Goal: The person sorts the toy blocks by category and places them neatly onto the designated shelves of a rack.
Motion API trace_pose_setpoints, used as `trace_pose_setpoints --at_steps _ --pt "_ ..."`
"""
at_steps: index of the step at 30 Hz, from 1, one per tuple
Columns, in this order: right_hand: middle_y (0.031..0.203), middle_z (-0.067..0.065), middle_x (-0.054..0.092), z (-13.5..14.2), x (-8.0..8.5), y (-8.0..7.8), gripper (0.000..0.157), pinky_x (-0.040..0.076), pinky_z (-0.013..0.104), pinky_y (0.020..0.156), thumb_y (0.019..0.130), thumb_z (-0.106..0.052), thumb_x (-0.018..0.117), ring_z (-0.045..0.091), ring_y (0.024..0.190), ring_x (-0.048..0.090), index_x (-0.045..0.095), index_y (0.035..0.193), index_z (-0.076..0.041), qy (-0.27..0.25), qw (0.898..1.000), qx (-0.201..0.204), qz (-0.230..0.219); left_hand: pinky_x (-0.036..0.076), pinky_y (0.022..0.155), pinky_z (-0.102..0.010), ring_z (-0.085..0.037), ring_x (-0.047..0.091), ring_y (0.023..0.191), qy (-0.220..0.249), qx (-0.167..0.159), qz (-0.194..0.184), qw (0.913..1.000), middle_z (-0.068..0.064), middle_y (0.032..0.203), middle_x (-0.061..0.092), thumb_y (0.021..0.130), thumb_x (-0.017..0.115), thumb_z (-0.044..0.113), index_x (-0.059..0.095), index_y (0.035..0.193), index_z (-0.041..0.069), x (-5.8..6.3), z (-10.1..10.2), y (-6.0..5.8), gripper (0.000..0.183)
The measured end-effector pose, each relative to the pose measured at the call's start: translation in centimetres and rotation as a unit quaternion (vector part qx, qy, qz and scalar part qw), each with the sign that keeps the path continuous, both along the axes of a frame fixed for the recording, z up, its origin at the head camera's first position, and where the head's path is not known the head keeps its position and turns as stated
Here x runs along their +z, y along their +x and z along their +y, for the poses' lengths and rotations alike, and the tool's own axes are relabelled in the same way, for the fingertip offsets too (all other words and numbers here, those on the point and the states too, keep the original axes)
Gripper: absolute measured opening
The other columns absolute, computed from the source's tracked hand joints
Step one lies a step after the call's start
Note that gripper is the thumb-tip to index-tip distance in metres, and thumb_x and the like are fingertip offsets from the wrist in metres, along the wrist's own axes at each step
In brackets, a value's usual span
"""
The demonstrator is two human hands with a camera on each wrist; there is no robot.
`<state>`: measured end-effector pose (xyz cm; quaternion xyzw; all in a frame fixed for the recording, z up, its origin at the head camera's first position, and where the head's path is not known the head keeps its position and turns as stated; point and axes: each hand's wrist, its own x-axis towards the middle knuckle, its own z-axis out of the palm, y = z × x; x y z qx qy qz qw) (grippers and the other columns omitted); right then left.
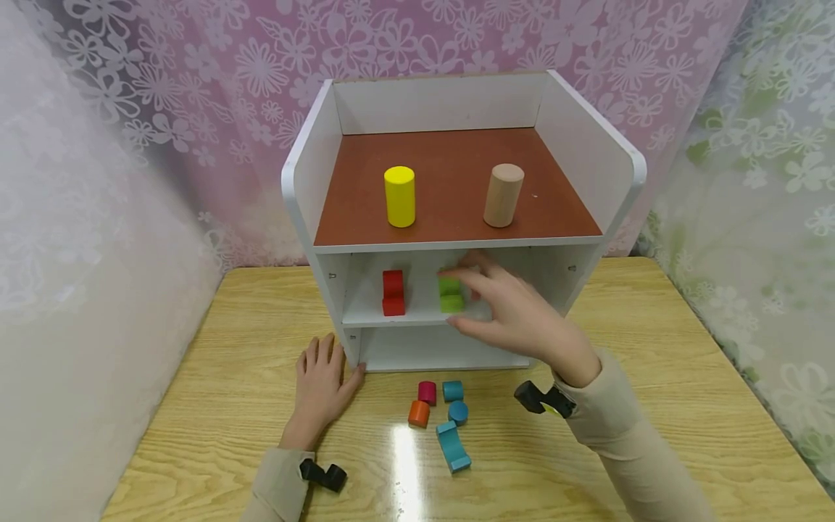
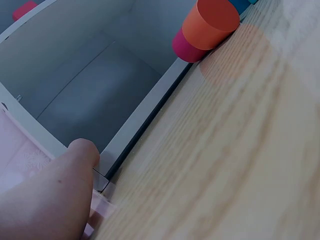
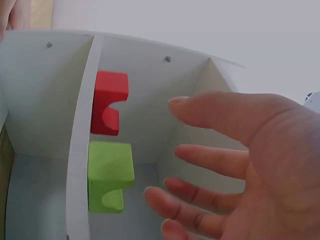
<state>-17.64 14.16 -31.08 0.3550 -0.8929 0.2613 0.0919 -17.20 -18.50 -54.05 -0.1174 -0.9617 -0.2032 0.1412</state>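
Head view: right hand (image 1: 522, 308) near 1 green block (image 1: 451, 301), 1 red block (image 1: 393, 296)

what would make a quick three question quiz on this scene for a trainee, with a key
1. Multiple choice: which block stands on the middle shelf with the green block? a) yellow b) red c) orange
2. True or false: the right hand is holding the green block.
3. Count: how many small blocks lie on the table in front of the shelf unit?

Key:
1. b, the red block.
2. False; the right wrist view shows its fingers apart from it.
3. Five: magenta block, orange block, blue curved block and two blue cylinders.
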Motion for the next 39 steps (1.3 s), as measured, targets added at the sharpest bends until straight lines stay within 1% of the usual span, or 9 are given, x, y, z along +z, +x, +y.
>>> trace_pose_setpoints --at_steps 3,5,10,13,18,22,29,34,39 --pt "0.125 0.003 0.053 0.1 -0.3 0.7 0.048 0.046 0.029 0.063 0.087 -0.026 0.076 0.013 0.084 0.054 0.062 0.131 -0.015 -0.026 0.999 0.016 0.012 0.020 0.108 -0.065 -0.048 0.026 0.138 0.000 0.000 0.000 1.0000 -0.020 0.149 0.037 0.095 0.052 0.051 0.052 0.137 0.007 -0.1 0.0 -0.1 0.061" --pt "0.121 0.002 0.054 0.2 -0.6 1.1 0.044 0.045 0.027 0.061 0.087 -0.023 0.077 0.009 0.082 0.053 0.064 0.128 -0.014 -0.047 0.998 0.038 0.027 0.019 0.108 -0.065 -0.048 0.026 0.138 0.001 0.001 -0.001 1.0000 -0.020 0.149 0.037 0.095 0.052 0.051 0.052 0.137 0.007 -0.1 0.0 -0.1 0.061" --pt "0.118 0.004 0.054 0.3 -1.8 1.6 0.038 0.044 0.022 0.062 0.084 -0.013 0.078 0.007 0.084 0.055 0.067 0.121 -0.013 -0.101 0.987 0.112 0.055 0.019 0.108 -0.065 -0.048 0.026 0.138 0.001 0.001 0.000 1.0000 -0.021 0.149 0.038 0.095 0.053 0.051 0.053 0.137 0.007 -0.1 0.0 -0.1 0.061" --pt "0.120 0.004 0.054 0.4 -2.8 2.0 0.037 0.046 0.020 0.066 0.085 -0.013 0.077 0.008 0.089 0.055 0.067 0.121 -0.013 -0.112 0.982 0.144 0.049 0.020 0.108 -0.065 -0.048 0.026 0.138 0.001 0.001 0.000 1.0000 -0.021 0.149 0.038 0.095 0.053 0.051 0.053 0.137 0.007 -0.1 0.0 -0.1 0.061" --pt "0.123 0.002 0.054 0.6 -4.3 2.7 0.041 0.048 0.021 0.075 0.086 -0.013 0.077 0.009 0.097 0.054 0.064 0.125 -0.014 -0.104 0.979 0.173 0.014 0.020 0.108 -0.064 -0.048 0.026 0.138 -0.002 0.001 -0.001 1.0000 -0.021 0.149 0.038 0.095 0.052 0.052 0.053 0.136 0.007 -0.1 0.0 -0.1 0.061" --pt "0.127 0.000 0.054 0.8 -5.5 3.2 0.042 0.050 0.021 0.076 0.090 -0.019 0.075 0.009 0.101 0.055 0.061 0.129 -0.015 -0.091 0.978 0.189 -0.017 0.020 0.108 -0.064 -0.048 0.026 0.138 -0.002 0.002 0.000 1.0000 -0.020 0.149 0.038 0.095 0.052 0.052 0.053 0.137 0.007 -0.2 0.0 -0.2 0.061" --pt "0.133 0.001 0.052 1.0 -8.3 3.9 0.054 0.050 0.031 0.094 0.089 -0.025 0.077 0.012 0.116 0.054 0.055 0.137 -0.017 -0.049 0.972 0.216 -0.074 0.020 0.108 -0.064 -0.047 0.026 0.138 -0.003 0.003 0.003 1.0000 -0.020 0.149 0.037 0.095 0.052 0.052 0.051 0.139 0.009 -0.3 0.0 -0.2 0.062" --pt "0.141 -0.003 0.046 1.1 -10.2 4.6 0.069 0.049 0.032 0.097 0.085 -0.031 0.080 0.012 0.119 0.054 0.047 0.145 -0.022 0.018 0.970 0.196 -0.140 0.020 0.108 -0.064 -0.047 0.027 0.138 -0.003 0.003 0.004 1.0000 -0.020 0.149 0.038 0.095 0.052 0.053 0.051 0.140 0.009 -0.4 -0.1 -0.2 0.063" --pt "0.143 -0.009 0.044 1.0 -11.4 5.3 0.078 0.049 0.032 0.094 0.080 -0.028 0.085 0.014 0.115 0.056 0.046 0.147 -0.024 0.062 0.963 0.164 -0.206 0.021 0.108 -0.064 -0.047 0.027 0.137 -0.005 0.002 0.009 1.0000 -0.020 0.148 0.038 0.094 0.053 0.052 0.051 0.139 0.009 -0.3 -0.1 -0.2 0.062"
